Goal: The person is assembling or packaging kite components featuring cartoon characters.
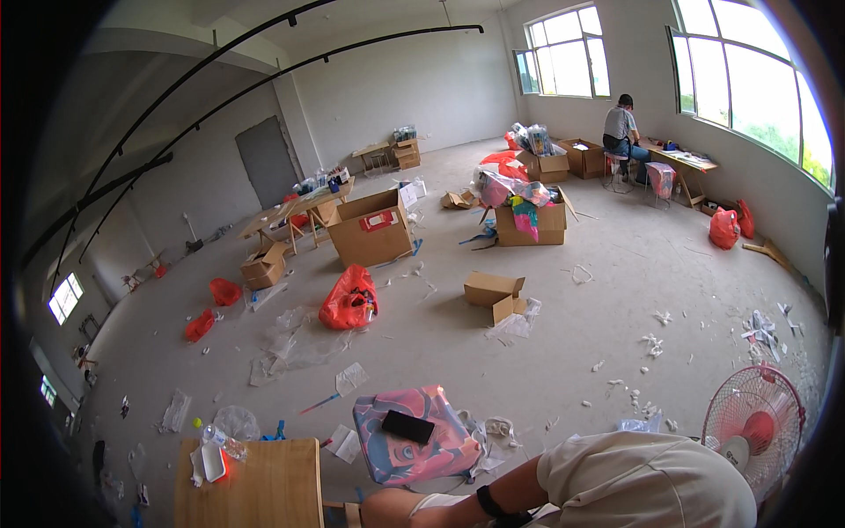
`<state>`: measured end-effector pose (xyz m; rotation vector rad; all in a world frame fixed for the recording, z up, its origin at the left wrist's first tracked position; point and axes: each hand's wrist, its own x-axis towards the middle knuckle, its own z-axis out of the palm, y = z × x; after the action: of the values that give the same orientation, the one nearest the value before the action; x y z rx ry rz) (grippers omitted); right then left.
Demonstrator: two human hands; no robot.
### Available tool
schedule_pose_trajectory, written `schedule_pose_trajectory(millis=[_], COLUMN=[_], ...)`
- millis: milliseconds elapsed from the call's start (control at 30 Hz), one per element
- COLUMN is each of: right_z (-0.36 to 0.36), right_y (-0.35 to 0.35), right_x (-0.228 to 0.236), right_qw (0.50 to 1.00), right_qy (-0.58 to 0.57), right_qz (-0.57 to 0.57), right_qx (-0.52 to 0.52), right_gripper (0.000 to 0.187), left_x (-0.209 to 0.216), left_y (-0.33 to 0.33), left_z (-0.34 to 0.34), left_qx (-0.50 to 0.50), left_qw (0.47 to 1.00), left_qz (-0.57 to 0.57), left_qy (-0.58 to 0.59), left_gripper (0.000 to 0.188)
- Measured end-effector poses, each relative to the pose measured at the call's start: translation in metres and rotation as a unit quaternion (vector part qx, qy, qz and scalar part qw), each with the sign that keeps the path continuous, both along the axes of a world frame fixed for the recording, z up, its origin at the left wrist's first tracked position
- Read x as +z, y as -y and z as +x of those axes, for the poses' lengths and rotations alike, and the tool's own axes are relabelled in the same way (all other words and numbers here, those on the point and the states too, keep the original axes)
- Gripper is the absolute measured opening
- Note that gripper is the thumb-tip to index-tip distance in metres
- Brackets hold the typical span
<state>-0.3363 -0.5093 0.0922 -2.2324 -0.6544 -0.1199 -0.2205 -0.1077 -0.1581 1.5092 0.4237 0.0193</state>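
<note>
An arm in a beige short sleeve (pixel 642 484) reaches in from the lower right, with a black band on the wrist. I take it for my right arm. My right hand (pixel 392 512) lies at the bottom edge, partly cut off, so its fingers do not show. It sits just below a seat with a pink and blue patterned cushion (pixel 440 449), on which a black phone (pixel 407 427) rests. A wooden table (pixel 264 488) stands just left of the hand. My left hand is out of sight.
A clear bottle (pixel 216 437) and a small red and white item (pixel 214 462) sit on the table's far corner. A red floor fan (pixel 753 431) stands at the right. Cardboard boxes (pixel 371 229), red bags (pixel 349 301) and plastic scraps litter the floor. A person (pixel 621 132) sits far off by the windows.
</note>
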Motion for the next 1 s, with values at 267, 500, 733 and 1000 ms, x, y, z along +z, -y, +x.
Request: schedule_pose_trajectory(millis=[267,500,733,1000], right_z=[-0.004,-0.003,-0.004,-0.005], right_y=[0.003,0.004,0.004,0.002], right_x=[0.009,-0.009,0.03,0.002], right_qw=[0.996,1.0,0.994,1.0], right_qy=[0.04,-0.004,0.075,-0.007], right_qz=[0.076,0.009,0.074,-0.012], right_qx=[0.026,-0.003,0.028,-0.014], right_gripper=[0.026,0.025,0.024,0.03], left_x=[0.017,0.058,0.007,-0.006], left_y=[0.011,0.032,-0.007,0.003], left_z=[-0.012,-0.02,0.003,-0.009], left_qx=[0.086,0.123,-0.035,0.018], left_qw=[0.984,0.95,0.999,0.966], left_qz=[-0.126,-0.224,0.014,-0.212], left_qy=[-0.09,-0.179,0.039,-0.146], left_gripper=[0.048,0.04,0.041,0.052])
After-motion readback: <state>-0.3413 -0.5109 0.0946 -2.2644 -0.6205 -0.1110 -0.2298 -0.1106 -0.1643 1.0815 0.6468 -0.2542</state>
